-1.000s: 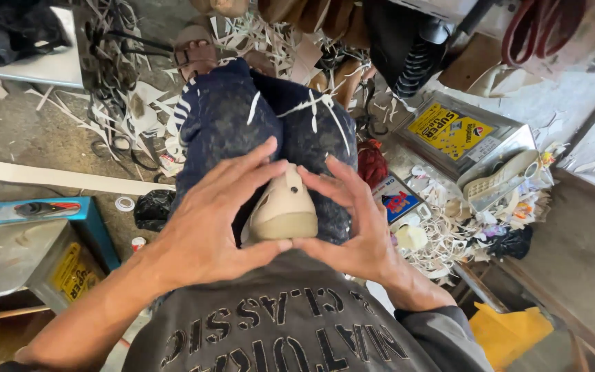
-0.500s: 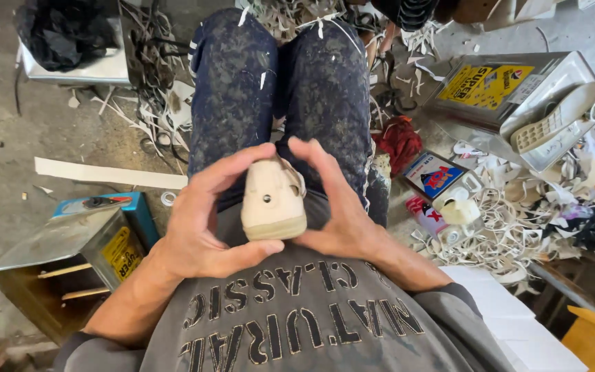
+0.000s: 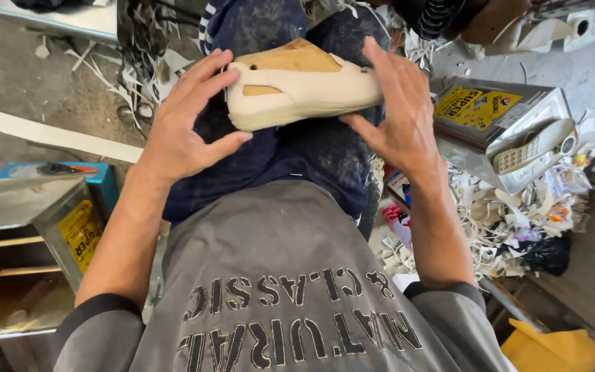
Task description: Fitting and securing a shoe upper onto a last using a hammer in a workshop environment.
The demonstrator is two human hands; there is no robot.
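Head view: we are looking down at a cream shoe upper on a wooden last [image 3: 301, 83], lying sideways above the lap on dark blue trousers [image 3: 290, 148]. We are seeing the left hand [image 3: 184, 127] pressing its fingertips against one end of the shoe, fingers spread, not wrapped round it. The right hand [image 3: 397, 114] is bracing the other end, thumb under the sole edge, fingers splayed over the top; so the shoe is sitting between both hands, pinched, not clamped. Risk as we are judging it: the hold is only fingertip pressure, so the shoe could be slipping out and dropping onto the trousers or the littered floor [image 3: 49, 103]. A yellow-labelled metal can [image 3: 497, 120] is lying to the right among white offcuts [image 3: 511, 213]; another can [image 3: 70, 227] is standing at left.
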